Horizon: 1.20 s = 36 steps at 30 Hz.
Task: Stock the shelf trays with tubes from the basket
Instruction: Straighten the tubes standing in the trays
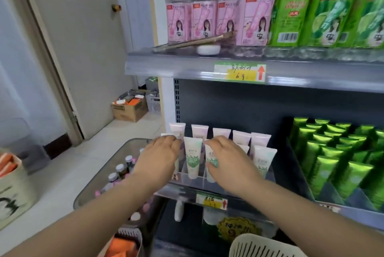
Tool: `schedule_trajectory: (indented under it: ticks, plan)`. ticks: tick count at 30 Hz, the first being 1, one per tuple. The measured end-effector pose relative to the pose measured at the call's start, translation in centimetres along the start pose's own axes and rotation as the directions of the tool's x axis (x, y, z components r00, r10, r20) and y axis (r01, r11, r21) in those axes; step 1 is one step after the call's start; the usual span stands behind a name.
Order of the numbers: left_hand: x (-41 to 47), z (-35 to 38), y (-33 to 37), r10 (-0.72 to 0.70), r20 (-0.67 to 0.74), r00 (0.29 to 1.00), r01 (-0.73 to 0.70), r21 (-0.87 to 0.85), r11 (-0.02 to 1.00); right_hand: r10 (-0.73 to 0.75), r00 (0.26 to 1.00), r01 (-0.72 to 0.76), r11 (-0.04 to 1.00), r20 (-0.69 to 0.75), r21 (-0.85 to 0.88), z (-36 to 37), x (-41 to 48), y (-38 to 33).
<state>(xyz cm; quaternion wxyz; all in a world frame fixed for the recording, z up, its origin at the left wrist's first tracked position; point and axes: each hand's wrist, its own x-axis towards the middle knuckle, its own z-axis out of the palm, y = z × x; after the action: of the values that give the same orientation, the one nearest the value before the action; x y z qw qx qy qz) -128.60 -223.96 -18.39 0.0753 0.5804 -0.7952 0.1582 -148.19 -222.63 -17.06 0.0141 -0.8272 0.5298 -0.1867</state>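
A clear divided tray [192,178] on the lower shelf holds white tubes with green labels [193,158] in front and pale pink-white tubes [241,137] behind. My left hand [160,156] grips a tube [167,135] at the tray's leftmost slot; only its top edge and a strip of its side show. My right hand [227,160] holds another white-green tube [212,163] standing in a front middle slot, fingers over its top and thumb on its label. The rim of a white slatted basket [259,246] shows at the bottom edge; what it holds is hidden.
Green tubes [336,152] fill a tray to the right. Pink bottles [204,17] and green bottles [324,17] stand on the upper shelf. A grey bin of small capped bottles [120,170] sits left of the shelf. A basket with orange packs [124,246] is below it.
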Motion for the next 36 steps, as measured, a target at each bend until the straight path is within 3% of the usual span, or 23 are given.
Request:
schedule_trajectory:
  ticks: [8, 18, 36]
  plan:
    - [4.2, 2.3, -3.6, 0.033, 0.008, 0.999, -0.033, 0.081, 0.996, -0.069, 0.997, 0.070, 0.995, 0.018, -0.068, 1.9, 6.1, 0.0]
    - [6.2, 4.2, -5.5, 0.074, 0.107, 0.991, -0.080, 0.053, 0.995, -0.036, 0.993, 0.050, 0.991, 0.109, -0.126, 3.2, 8.0, 0.1]
    - [6.8, 4.4, -6.5, 0.122, 0.104, 0.987, -0.126, 0.035, 0.991, 0.054, 0.997, -0.055, 0.998, 0.062, 0.005, 3.5, 8.0, 0.0]
